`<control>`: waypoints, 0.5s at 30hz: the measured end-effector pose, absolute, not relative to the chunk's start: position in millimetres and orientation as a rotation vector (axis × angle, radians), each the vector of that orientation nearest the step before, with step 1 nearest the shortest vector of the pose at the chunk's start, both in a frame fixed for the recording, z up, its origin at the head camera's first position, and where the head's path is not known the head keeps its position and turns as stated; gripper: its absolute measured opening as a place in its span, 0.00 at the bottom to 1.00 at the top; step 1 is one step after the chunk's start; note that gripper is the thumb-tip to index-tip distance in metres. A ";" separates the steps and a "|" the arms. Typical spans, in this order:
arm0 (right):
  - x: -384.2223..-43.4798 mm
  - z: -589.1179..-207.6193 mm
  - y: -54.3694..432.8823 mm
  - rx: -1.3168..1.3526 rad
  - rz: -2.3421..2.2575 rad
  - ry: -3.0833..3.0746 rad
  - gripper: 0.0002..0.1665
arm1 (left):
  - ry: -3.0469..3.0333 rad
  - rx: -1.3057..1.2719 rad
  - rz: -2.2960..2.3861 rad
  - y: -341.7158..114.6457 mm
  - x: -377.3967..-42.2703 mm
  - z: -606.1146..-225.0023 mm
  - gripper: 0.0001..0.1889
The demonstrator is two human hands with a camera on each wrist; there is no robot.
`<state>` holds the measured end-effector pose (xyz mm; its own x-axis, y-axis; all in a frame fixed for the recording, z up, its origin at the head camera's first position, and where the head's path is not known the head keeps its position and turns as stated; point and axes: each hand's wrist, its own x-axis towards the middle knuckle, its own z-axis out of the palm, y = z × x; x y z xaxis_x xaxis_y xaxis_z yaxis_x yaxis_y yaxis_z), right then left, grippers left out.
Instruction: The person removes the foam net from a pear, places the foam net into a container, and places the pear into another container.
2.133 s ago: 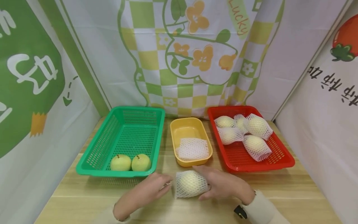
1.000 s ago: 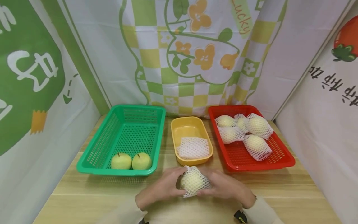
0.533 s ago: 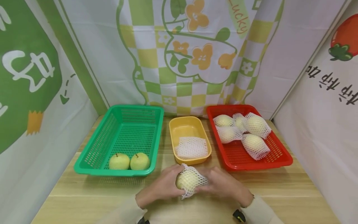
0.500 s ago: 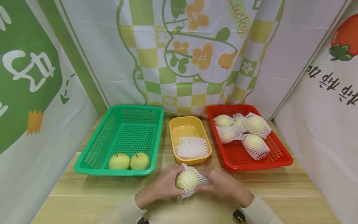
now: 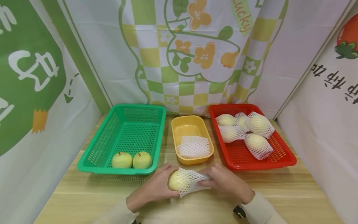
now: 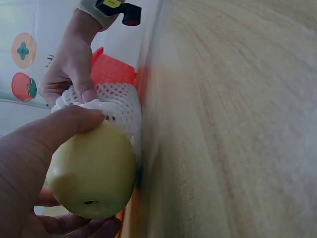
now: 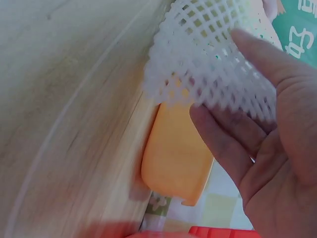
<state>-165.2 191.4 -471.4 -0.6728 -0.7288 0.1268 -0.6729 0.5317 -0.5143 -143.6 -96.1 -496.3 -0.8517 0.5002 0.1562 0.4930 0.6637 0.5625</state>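
At the near part of the pale wood-grain desk (image 5: 285,194), I see a round, pale yellow-green fruit (image 5: 173,182) between the person's hands, its left part bare and its right part inside a white foam-mesh sleeve (image 5: 191,181). The left hand (image 5: 160,184) grips the fruit, thumb on one side and fingers curled round the other; the right hand (image 5: 221,180) holds the sleeve's loose end between thumb and fingers. I cannot tell whether the fruit touches the desk. Just beyond stands a yellow plastic tub (image 5: 186,130) with flat white foam mesh (image 5: 194,147) in it. To its left, a green perforated plastic basket (image 5: 134,132) carries two bare fruits (image 5: 122,160); to its right, a red perforated plastic basket (image 5: 237,153) carries five mesh-wrapped fruits (image 5: 257,144).
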 end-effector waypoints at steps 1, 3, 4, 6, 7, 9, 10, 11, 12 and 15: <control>-165.4 -470.6 190.2 -1.199 -0.799 2.662 0.10 | 2.853 0.855 0.945 -96.3 -144.0 -496.2 0.43; -165.9 -469.4 186.2 -1.167 -0.753 2.674 0.18 | 2.844 0.868 0.921 -95.0 -145.3 -496.0 0.43; -166.1 -469.2 183.8 -1.153 -0.729 2.682 0.22 | 2.835 0.882 0.915 -93.5 -145.9 -495.9 0.44; -167.1 -469.4 178.3 -1.160 -0.689 2.689 0.29 | 2.820 0.924 0.900 -89.5 -146.9 -496.0 0.44; -167.8 -469.9 175.5 -1.186 -0.667 2.695 0.31 | 2.817 0.957 0.892 -87.2 -147.4 -496.3 0.44; -169.3 -470.8 170.4 -1.259 -0.636 2.694 0.28 | 2.815 1.021 0.874 -82.8 -147.8 -497.7 0.42; -169.9 -471.4 168.5 -1.287 -0.632 2.682 0.25 | 2.823 1.051 0.857 -81.0 -147.6 -498.7 0.41; -170.6 -471.8 166.9 -1.323 -0.624 2.672 0.22 | 2.834 1.073 0.841 -79.7 -147.3 -499.6 0.40; -171.0 -472.0 165.9 -1.346 -0.619 2.661 0.18 | 2.839 1.089 0.834 -78.9 -147.0 -500.3 0.38; -170.4 -471.1 165.7 -1.344 -0.630 2.614 0.10 | 2.866 1.087 0.803 -79.4 -145.4 -500.9 0.35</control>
